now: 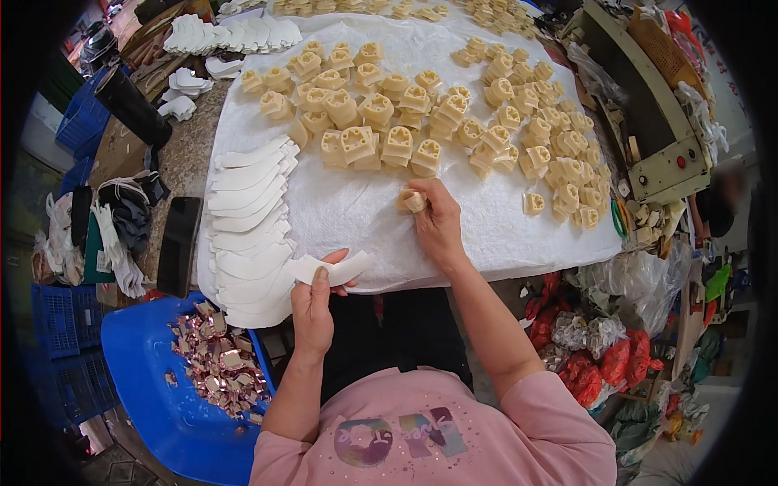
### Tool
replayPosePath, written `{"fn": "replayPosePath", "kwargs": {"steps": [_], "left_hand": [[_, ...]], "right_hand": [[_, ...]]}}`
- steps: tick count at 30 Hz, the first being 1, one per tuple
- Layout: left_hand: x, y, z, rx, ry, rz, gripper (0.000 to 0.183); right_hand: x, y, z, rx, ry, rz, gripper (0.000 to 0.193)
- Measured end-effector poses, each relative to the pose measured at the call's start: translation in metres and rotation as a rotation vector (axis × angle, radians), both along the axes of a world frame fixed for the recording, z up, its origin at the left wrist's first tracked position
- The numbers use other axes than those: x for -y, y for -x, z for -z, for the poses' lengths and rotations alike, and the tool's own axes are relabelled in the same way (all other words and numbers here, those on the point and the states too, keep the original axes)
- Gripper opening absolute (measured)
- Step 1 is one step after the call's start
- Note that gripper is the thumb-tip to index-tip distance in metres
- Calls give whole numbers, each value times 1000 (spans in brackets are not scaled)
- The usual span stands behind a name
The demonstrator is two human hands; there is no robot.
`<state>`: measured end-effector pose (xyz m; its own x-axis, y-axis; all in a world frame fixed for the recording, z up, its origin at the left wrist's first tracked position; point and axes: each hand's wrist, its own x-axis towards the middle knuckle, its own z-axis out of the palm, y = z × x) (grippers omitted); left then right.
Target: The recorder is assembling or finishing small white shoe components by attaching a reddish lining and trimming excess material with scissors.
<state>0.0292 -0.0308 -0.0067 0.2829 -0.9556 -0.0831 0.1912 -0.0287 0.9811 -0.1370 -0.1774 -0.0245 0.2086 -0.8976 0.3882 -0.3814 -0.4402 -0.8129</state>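
My left hand [314, 312] pinches a white curved strip [354, 266] between thumb and fingers, close to the near edge of the white-covered table. Beside it lies a fanned, overlapping row of similar white strips [247, 200]. My right hand [440, 223] is closed on a beige heel block [409, 200], held just above the white cloth. Farther back, many like blocks [397, 146] with hollowed tops stand in loose groups across the cloth. The block in my right hand is partly covered by my fingers.
A blue tub [154, 397] at lower left holds pink metallic pieces [219, 356]. A dark phone [180, 243] and a black cylinder [132, 105] rest on the left side surface. A green machine [660, 162] borders the right. Red plastic bags [600, 364] lie lower right.
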Motion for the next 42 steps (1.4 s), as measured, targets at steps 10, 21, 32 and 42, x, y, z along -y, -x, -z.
{"fn": "replayPosePath", "kwargs": {"steps": [10,21,32,42], "left_hand": [[-1,3,-13,-291,47,-77,39],[2,9,-23,-360,78,-103,40],[-9,33,-49,-468,97,50,38],[-18,31,-45,-352,77,98,41]], "right_hand": [[-7,-8,-10,-410,245,-3,50],[-53,11,-59,226,-171,-156,40],[-90,-9,-56,324,316,-327,48],[-93,-9,-56,232,485,-325,52]]}}
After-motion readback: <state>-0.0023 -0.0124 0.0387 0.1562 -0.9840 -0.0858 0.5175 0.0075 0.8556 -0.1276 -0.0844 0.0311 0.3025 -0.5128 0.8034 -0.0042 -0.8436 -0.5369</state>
